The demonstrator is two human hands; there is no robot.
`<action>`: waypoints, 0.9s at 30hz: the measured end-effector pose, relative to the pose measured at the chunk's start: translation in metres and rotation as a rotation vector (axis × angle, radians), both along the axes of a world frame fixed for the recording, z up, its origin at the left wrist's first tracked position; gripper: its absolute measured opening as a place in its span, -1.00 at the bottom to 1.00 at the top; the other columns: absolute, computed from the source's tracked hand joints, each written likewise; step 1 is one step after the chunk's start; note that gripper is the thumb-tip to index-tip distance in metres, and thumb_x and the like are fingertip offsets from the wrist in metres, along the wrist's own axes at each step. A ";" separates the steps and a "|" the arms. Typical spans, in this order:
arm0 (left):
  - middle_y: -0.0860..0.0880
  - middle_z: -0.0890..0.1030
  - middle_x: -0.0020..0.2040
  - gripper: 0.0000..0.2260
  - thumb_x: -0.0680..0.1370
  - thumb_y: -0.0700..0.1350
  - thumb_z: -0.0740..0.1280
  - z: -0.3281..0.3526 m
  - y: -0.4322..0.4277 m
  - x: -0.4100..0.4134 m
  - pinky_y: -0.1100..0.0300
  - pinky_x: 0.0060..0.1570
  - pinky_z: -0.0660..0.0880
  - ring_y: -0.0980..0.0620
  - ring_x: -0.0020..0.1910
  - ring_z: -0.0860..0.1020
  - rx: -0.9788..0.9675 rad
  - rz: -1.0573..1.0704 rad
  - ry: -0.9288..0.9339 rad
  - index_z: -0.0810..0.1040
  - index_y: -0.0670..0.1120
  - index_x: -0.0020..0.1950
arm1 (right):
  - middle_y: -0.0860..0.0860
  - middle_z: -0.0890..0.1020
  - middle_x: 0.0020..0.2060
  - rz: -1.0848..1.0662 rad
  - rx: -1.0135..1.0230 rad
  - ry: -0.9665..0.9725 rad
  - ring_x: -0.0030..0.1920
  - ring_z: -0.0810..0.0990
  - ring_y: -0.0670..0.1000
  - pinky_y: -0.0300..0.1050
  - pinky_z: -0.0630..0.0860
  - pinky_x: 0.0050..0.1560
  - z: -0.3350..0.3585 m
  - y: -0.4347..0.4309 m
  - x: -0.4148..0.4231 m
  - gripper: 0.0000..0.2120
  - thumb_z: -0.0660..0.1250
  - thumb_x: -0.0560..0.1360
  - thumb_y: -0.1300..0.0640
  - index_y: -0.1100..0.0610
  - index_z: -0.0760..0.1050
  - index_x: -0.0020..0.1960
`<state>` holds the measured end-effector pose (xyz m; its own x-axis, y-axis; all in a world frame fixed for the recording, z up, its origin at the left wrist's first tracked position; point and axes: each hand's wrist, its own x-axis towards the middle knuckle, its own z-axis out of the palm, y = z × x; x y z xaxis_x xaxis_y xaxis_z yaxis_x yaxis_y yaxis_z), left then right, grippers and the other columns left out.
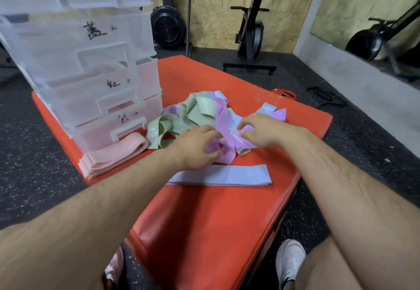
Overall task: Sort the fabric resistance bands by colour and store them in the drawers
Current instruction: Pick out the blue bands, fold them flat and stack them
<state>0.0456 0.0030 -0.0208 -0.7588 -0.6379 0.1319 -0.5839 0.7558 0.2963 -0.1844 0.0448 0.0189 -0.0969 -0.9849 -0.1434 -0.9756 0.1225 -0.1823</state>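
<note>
A tangled pile of fabric bands lies on the red mat (pixel 204 210): green bands (pixel 181 117), purple bands (pixel 223 117) and light blue bands (pixel 268 107). My left hand (pixel 195 146) rests on the pile with its fingers closed on a purple band (pixel 227 153). My right hand (pixel 261 130) pinches the same purple fabric from the right. A flat stack of blue bands (pixel 227 177) lies just in front of my hands. A folded stack of pink bands (pixel 113 155) lies at the foot of the drawers.
A clear plastic drawer unit (pixel 86 69) with handwritten labels stands at the mat's left, its drawers pulled partly out. Gym machines (pixel 250 35) stand by the far wall. A red weight plate (pixel 284 94) lies past the mat. My shoe (pixel 288 260) is on the dark floor.
</note>
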 end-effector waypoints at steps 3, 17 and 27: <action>0.05 0.45 0.35 -0.49 0.48 0.22 0.25 -0.004 -0.008 -0.028 0.04 0.31 0.33 -0.04 0.34 0.41 0.008 0.040 -0.008 0.43 0.04 0.38 | 0.07 0.48 0.36 -0.076 -0.035 -0.030 0.38 0.38 0.17 0.07 0.32 0.41 -0.013 -0.026 -0.015 -0.68 0.21 0.59 0.09 -0.06 0.49 0.32; 0.04 0.41 0.38 -0.53 0.55 0.16 0.29 -0.005 -0.031 -0.062 0.02 0.34 0.26 -0.04 0.40 0.34 0.003 0.060 -0.018 0.38 0.03 0.42 | 0.12 0.57 0.22 -0.342 -0.145 -0.089 0.32 0.40 0.18 0.04 0.40 0.21 -0.052 -0.082 -0.026 -0.72 0.27 0.55 -0.05 -0.05 0.49 0.24; 0.04 0.41 0.40 -0.52 0.56 0.18 0.27 0.008 -0.025 -0.048 0.03 0.29 0.28 -0.03 0.40 0.36 -0.042 0.081 0.078 0.38 0.04 0.43 | -0.07 0.57 -0.17 -0.254 -0.709 -0.518 -0.14 0.50 -0.06 -0.23 0.41 -0.12 0.021 -0.057 -0.016 -0.97 0.39 0.54 0.17 0.09 0.54 -0.05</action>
